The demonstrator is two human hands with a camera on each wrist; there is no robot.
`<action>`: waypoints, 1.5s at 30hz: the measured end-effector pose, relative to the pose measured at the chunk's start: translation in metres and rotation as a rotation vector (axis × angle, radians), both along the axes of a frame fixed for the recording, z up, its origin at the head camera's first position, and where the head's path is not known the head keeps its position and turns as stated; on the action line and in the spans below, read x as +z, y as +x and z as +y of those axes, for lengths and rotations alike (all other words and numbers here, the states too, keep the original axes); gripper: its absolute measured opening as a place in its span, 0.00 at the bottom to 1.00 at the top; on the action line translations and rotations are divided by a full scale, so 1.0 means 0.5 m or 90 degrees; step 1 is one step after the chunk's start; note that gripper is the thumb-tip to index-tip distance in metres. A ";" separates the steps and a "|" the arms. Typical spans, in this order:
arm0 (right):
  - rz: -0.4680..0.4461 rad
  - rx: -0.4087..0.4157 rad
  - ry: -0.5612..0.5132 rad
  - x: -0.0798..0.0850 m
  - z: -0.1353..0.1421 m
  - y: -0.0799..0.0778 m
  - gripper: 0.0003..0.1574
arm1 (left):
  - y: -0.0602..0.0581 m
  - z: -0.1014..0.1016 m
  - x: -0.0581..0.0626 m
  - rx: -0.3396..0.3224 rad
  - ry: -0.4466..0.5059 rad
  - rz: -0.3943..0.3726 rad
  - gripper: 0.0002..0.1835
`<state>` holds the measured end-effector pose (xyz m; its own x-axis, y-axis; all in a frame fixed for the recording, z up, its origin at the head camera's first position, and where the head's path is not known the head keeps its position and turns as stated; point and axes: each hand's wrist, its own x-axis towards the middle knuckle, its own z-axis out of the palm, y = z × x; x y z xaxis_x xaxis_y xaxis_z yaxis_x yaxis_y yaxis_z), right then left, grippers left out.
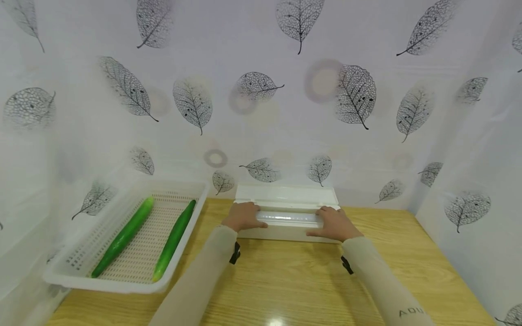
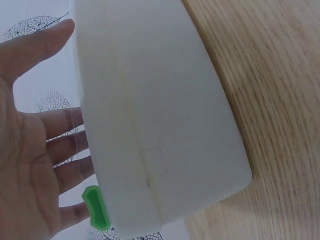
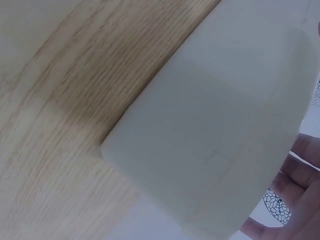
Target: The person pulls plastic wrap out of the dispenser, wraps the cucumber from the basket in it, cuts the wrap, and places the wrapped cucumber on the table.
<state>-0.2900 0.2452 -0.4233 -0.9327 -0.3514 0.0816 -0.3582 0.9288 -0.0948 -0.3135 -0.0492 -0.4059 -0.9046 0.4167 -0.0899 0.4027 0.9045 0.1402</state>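
Observation:
A white cling film dispenser box (image 1: 285, 233) lies on the table with its lid (image 1: 285, 194) raised at the back. Inside it is a roll of clear film (image 1: 288, 217). My left hand (image 1: 244, 216) rests over the left end of the roll, its thumb at the box's front rim. Over the right end lies my right hand (image 1: 337, 224), thumb also along the front rim. The left wrist view shows the left fingers (image 2: 70, 147) spread behind the box wall, fingertips hidden. A small green part (image 2: 96, 207) sits beside them. The right fingers (image 3: 295, 180) reach behind the wall too.
To the left stands a white plastic basket (image 1: 110, 285) with two cucumbers (image 1: 124, 237) in it. The wooden table (image 1: 277, 280) meets a leaf-patterned curtain (image 1: 265, 136) at the back and right side.

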 end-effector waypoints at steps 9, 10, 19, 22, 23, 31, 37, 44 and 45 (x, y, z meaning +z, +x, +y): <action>-0.035 0.006 -0.006 0.014 -0.004 -0.017 0.52 | -0.020 -0.014 -0.019 0.002 0.069 0.029 0.28; -0.044 0.007 -0.008 0.016 -0.003 -0.019 0.51 | -0.020 -0.016 -0.022 0.001 0.082 0.034 0.26; -0.037 0.035 -0.065 0.018 0.020 -0.033 0.21 | -0.024 -0.033 -0.036 0.005 0.178 0.084 0.12; -0.026 0.028 -0.069 0.019 0.027 -0.036 0.15 | -0.024 -0.036 -0.039 0.006 0.179 0.113 0.10; -0.026 0.020 -0.071 0.019 0.029 -0.036 0.15 | -0.025 -0.037 -0.041 0.008 0.177 0.123 0.09; 0.033 0.020 -0.041 0.021 0.045 -0.040 0.08 | -0.032 -0.038 -0.044 0.023 0.168 0.172 0.05; 0.071 0.032 -0.034 0.015 0.058 -0.042 0.05 | -0.030 -0.044 -0.039 0.030 0.167 0.237 0.03; 0.104 0.042 -0.034 0.008 0.067 -0.043 0.05 | -0.025 -0.050 -0.028 0.041 0.169 0.268 0.03; 0.108 0.043 -0.032 0.007 0.068 -0.043 0.05 | -0.024 -0.051 -0.027 0.042 0.170 0.265 0.03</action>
<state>-0.3117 0.2791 -0.4196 -0.8785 -0.4044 0.2544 -0.4347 0.8975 -0.0743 -0.3256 -0.0745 -0.4196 -0.8666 0.3163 0.3860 0.4164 0.8846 0.2100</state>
